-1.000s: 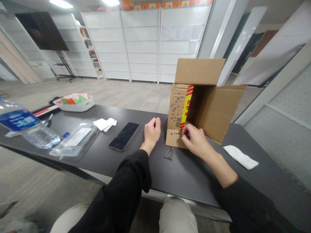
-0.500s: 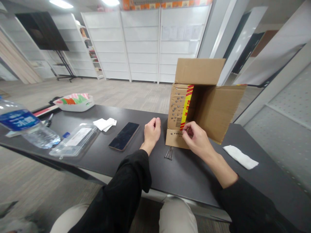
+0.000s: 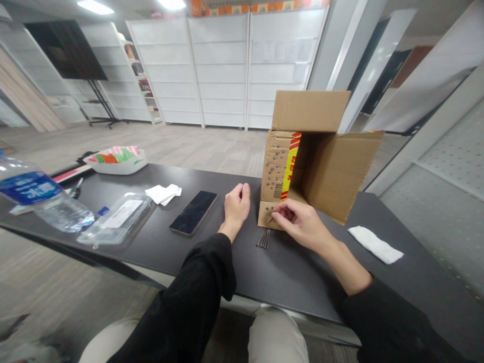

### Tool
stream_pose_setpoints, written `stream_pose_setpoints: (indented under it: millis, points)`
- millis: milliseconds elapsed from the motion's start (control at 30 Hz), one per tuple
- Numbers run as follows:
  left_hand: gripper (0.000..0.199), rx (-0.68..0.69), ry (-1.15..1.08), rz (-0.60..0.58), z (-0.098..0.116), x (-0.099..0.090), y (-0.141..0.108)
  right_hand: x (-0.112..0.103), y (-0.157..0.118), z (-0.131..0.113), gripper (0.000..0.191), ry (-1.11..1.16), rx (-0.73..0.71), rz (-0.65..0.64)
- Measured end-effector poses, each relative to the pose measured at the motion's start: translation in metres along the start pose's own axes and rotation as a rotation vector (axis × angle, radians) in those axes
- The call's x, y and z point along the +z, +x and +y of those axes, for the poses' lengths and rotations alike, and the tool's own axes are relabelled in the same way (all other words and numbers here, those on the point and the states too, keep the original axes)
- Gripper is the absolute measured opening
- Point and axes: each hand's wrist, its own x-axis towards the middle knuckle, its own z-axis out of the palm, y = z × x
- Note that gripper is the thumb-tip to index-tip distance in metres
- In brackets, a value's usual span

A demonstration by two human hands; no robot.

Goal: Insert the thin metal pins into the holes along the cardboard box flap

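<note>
A cardboard box (image 3: 328,166) stands on its side with its flaps open. Screw or nail heads dot its left panel, and the bottom flap (image 3: 263,217) has a row of small holes. Over that flap, my right hand (image 3: 298,222) pinches a thin nail (image 3: 271,220), its point near the holes. My left hand (image 3: 237,204) rests on the table in a loose fist, left of the box; whatever it may hold is hidden. Several loose nails (image 3: 263,239) lie in a bundle just below the flap, between my hands.
On the dark table (image 3: 212,257), a phone (image 3: 193,213), white papers (image 3: 163,194), a clear plastic case (image 3: 117,219) and a water bottle (image 3: 41,194) lie to the left. A white basket (image 3: 118,165) is behind them. Folded white tissue (image 3: 375,245) lies right of the box.
My right hand has moved left and slightly down along the bottom flap, and the nail in its fingers now shows. My left hand has stayed still.
</note>
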Motion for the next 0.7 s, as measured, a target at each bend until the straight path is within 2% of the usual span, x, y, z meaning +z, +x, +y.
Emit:
stream_pose_setpoints:
  millis: [433, 700]
  points:
    - [0.042, -0.010, 0.009, 0.004, 0.0024, -0.0006, -0.0005, -0.0024, -0.0015, -0.0062, 0.010, -0.006, -0.010, -0.168]
    - [0.043, -0.008, 0.023, 0.004, 0.0033, -0.0008, -0.0005, -0.0029, -0.0018, -0.0076, 0.007, -0.022, -0.004, -0.227]
